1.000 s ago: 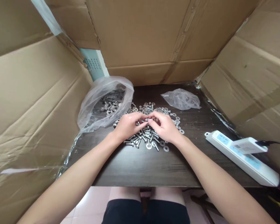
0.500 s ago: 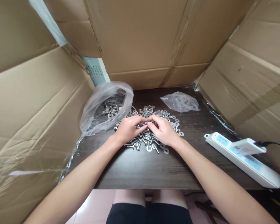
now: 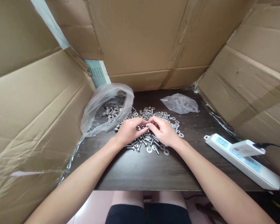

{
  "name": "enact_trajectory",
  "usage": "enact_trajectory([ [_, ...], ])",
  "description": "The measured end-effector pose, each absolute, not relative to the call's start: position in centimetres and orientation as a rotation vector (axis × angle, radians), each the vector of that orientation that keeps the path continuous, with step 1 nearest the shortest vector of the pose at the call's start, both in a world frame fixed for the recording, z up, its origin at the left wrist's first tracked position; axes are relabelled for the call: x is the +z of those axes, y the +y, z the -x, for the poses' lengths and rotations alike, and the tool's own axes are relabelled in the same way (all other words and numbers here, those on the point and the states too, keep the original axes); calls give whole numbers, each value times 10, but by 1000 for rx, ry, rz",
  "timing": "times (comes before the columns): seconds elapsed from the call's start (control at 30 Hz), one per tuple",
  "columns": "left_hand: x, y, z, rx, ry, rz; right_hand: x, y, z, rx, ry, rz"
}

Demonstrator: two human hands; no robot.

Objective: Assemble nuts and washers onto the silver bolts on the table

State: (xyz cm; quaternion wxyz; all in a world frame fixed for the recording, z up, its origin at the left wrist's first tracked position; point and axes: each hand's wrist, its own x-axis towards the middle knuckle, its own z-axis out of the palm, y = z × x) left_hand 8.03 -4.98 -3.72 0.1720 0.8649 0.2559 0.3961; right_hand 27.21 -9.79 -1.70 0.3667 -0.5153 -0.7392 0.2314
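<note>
A pile of silver bolts, nuts and washers [image 3: 146, 140] lies on the dark wooden table [image 3: 140, 171]. My left hand [image 3: 128, 130] and my right hand [image 3: 162, 131] meet fingertip to fingertip just above the pile. Together they pinch a small bolt [image 3: 144, 125] between them; its far parts are hidden by my fingers. A clear plastic bag [image 3: 107, 107] holding more metal fasteners stands open just left of the pile.
A second, flatter clear bag [image 3: 180, 104] lies at the back right. A white power strip [image 3: 242, 160] with a plug and black cable sits near the right front edge. Cardboard walls [image 3: 154, 43] enclose the table on the left, back and right.
The hands have stayed together over the pile, with small finger movements on the bolt. The camera has tilted slightly, shifting the scene down in the picture.
</note>
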Motion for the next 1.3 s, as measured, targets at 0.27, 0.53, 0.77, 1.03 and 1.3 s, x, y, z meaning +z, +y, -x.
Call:
enact_trajectory([
  [0.27, -33, -52, -82, 1142, 695, -2476, -19, -96, -273, 539, -1938, 1310],
  [0.53, -34, -51, -82, 1163, 701, -2475, -18, -96, -274, 521, -1955, 1267],
  [0.77, -35, -50, -80, 1139, 737, -2468, -18, -97, -273, 518, -1943, 1282],
  [1.03, -36, -47, -78, 1105, 750, -2441, -18, -98, -273, 556, -1927, 1325],
  [1.3, -35, -49, -81, 1101, 761, -2449, -18, -97, -273, 541, -1952, 1359],
])
